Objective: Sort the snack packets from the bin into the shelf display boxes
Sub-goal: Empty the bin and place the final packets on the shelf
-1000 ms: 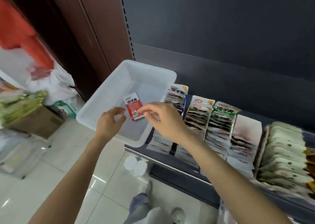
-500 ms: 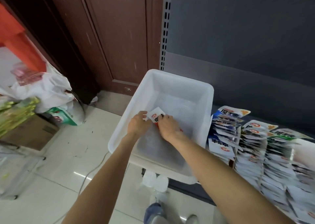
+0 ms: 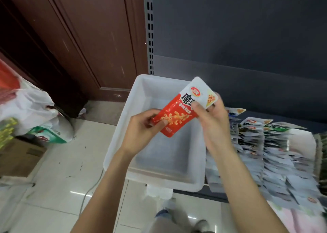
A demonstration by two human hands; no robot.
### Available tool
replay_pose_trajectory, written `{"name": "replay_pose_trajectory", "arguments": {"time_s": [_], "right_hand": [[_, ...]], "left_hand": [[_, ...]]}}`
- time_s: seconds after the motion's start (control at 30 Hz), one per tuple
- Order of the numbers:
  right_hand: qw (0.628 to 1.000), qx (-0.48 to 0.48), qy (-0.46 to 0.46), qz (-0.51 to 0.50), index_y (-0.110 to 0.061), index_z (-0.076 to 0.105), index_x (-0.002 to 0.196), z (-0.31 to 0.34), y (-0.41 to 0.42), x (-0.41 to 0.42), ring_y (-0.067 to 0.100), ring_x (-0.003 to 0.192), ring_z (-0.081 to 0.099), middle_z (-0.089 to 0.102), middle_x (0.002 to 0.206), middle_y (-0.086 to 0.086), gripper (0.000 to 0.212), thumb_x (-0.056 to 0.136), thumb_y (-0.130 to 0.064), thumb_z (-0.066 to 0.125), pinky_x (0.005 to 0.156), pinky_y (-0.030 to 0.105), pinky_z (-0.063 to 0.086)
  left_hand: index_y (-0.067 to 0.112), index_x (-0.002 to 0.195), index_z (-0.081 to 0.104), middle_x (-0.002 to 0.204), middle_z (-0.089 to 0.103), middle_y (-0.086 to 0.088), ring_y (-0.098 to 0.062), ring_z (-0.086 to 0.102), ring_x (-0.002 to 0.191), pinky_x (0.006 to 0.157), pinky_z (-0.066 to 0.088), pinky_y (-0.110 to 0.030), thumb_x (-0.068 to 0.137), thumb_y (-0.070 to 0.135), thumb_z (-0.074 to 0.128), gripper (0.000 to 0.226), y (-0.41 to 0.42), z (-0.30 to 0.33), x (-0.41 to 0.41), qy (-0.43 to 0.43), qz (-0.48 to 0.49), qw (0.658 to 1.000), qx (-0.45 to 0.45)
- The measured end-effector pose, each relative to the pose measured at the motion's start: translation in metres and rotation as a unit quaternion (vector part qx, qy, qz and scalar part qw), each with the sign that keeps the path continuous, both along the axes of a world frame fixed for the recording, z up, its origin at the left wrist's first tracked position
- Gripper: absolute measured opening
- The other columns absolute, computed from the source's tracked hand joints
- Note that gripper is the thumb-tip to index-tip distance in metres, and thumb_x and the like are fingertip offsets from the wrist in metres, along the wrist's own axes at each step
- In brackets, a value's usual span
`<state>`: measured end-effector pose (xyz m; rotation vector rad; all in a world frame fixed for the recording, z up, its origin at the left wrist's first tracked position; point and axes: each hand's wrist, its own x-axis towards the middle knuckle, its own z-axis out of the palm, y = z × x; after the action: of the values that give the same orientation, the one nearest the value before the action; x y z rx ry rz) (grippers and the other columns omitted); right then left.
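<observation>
While lifted above the white bin (image 3: 198,185), red-and-white snack packet (image 3: 184,108) pinched by 2 hands: left hand (image 3: 141,128) at near-left corner, right hand (image 3: 212,119) at white end. Right of bin, display boxes (image 3: 276,153) (blurred, seemingly full).

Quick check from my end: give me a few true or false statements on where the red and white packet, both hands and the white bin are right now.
1. Both hands hold the red and white snack packet. True: the left hand grips its red end, the right hand its white end.
2. The packet lies flat on the bin floor. False: it is held up above the white plastic bin.
3. No other packet shows inside the bin. True.
4. The rows of packets on the shelf are left of the bin. False: they are to its right.
5. The right hand is open and idle. False: its thumb and fingers pinch the packet.
</observation>
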<state>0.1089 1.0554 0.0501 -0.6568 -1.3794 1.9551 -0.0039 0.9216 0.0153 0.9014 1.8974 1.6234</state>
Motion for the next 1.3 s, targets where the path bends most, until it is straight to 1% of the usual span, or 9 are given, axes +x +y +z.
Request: {"name": "replay_pose_trajectory", "arguments": {"time_s": [0.2, 0.3, 0.47, 0.63, 0.73, 0.93, 1.2, 1.23, 1.3], "right_hand": [[0.968, 0.208, -0.139, -0.020, -0.024, 0.062, 0.101, 0.033, 0.056, 0.119, 0.006, 0.086, 0.068, 0.073, 0.092, -0.010, 0.028, 0.076, -0.014, 0.069, 0.073, 0.019, 0.054], [0.968, 0.191, -0.146, -0.068, -0.019, 0.063, 0.096, 0.033, 0.076, 0.182, 0.002, 0.080, 0.068, 0.073, 0.087, -0.013, 0.022, 0.076, -0.012, 0.066, 0.069, 0.014, 0.052], [0.943, 0.201, -0.125, -0.234, -0.024, 0.065, 0.091, 0.028, 0.126, 0.276, 0.000, 0.081, 0.065, 0.072, 0.086, -0.016, 0.021, 0.086, -0.004, 0.064, 0.073, 0.015, 0.050], [0.916, 0.186, -0.107, -0.339, -0.026, 0.063, 0.093, 0.016, 0.195, 0.337, 0.006, 0.086, 0.064, 0.071, 0.087, -0.014, 0.016, 0.090, -0.010, 0.062, 0.078, 0.026, 0.052], [0.887, 0.301, -0.191, -0.294, -0.032, 0.062, 0.090, 0.005, 0.230, 0.347, 0.010, 0.085, 0.061, 0.067, 0.086, -0.011, 0.012, 0.090, -0.020, 0.060, 0.076, 0.040, 0.051], [0.731, 0.597, -0.314, -0.100, -0.017, 0.067, 0.103, 0.007, 0.249, 0.320, 0.022, 0.083, 0.066, 0.070, 0.094, 0.001, 0.015, 0.091, -0.015, 0.059, 0.066, 0.030, 0.049], [0.560, 0.678, -0.449, 0.159, -0.029, 0.064, 0.116, -0.044, 0.251, 0.265, 0.025, 0.096, 0.065, 0.068, 0.109, -0.001, 0.028, 0.094, -0.017, 0.051, 0.079, 0.035, 0.049], [0.560, 0.672, -0.449, 0.184, -0.027, 0.064, 0.116, -0.046, 0.252, 0.266, 0.023, 0.101, 0.063, 0.067, 0.114, -0.002, 0.026, 0.094, -0.022, 0.053, 0.085, 0.036, 0.047], [0.632, 0.642, -0.393, 0.182, -0.026, 0.064, 0.118, -0.040, 0.251, 0.278, 0.019, 0.108, 0.060, 0.065, 0.119, -0.004, 0.026, 0.093, -0.027, 0.055, 0.095, 0.037, 0.042]], "left_hand": [[0.024, 0.096, 0.069, 0.088, 0.061, 0.028, 0.007, 0.059, 0.075, 0.062, 0.043, -0.004, 0.081, 0.030, 0.068, 0.016, 0.049, 0.045, 0.048, 0.284, -0.061, 0.957, -0.002], [0.024, 0.101, 0.069, 0.093, 0.065, 0.022, 0.012, 0.057, 0.074, 0.066, 0.044, -0.003, 0.083, 0.035, 0.067, 0.022, 0.085, 0.051, 0.099, 0.315, -0.087, 0.945, 0.025], [0.023, 0.120, 0.060, 0.103, 0.066, 0.013, 0.000, 0.062, 0.089, 0.077, 0.054, -0.029, 0.090, 0.025, 0.061, 0.030, 0.156, 0.041, 0.177, 0.287, -0.073, 0.953, 0.062], [0.024, 0.109, 0.065, 0.104, 0.068, 0.009, -0.012, 0.061, 0.098, 0.087, 0.049, -0.032, 0.088, 0.029, 0.052, 0.026, 0.202, 0.015, 0.235, 0.408, -0.076, 0.910, -0.015], [0.023, 0.103, 0.069, 0.100, 0.069, 0.005, -0.019, 0.060, 0.100, 0.091, 0.046, -0.038, 0.082, 0.030, 0.055, 0.026, 0.221, -0.009, 0.262, 0.482, -0.053, 0.870, -0.089], [0.018, 0.094, 0.072, 0.092, 0.069, 0.003, -0.021, 0.063, 0.088, 0.079, 0.052, -0.037, 0.072, 0.012, 0.075, 0.024, 0.224, -0.035, 0.287, 0.493, -0.004, 0.855, -0.159], [0.017, 0.101, 0.071, 0.102, 0.068, 0.002, -0.022, 0.062, 0.096, 0.084, 0.052, -0.041, 0.074, 0.014, 0.074, 0.027, 0.219, -0.033, 0.283, 0.484, -0.044, 0.857, -0.171], [0.017, 0.102, 0.071, 0.103, 0.067, 0.003, -0.021, 0.061, 0.096, 0.085, 0.051, -0.039, 0.078, 0.019, 0.071, 0.025, 0.218, -0.030, 0.283, 0.491, -0.040, 0.856, -0.159], [0.018, 0.103, 0.069, 0.102, 0.067, 0.003, -0.019, 0.060, 0.095, 0.085, 0.048, -0.034, 0.082, 0.028, 0.061, 0.025, 0.214, -0.025, 0.283, 0.507, -0.027, 0.852, -0.130]]}}
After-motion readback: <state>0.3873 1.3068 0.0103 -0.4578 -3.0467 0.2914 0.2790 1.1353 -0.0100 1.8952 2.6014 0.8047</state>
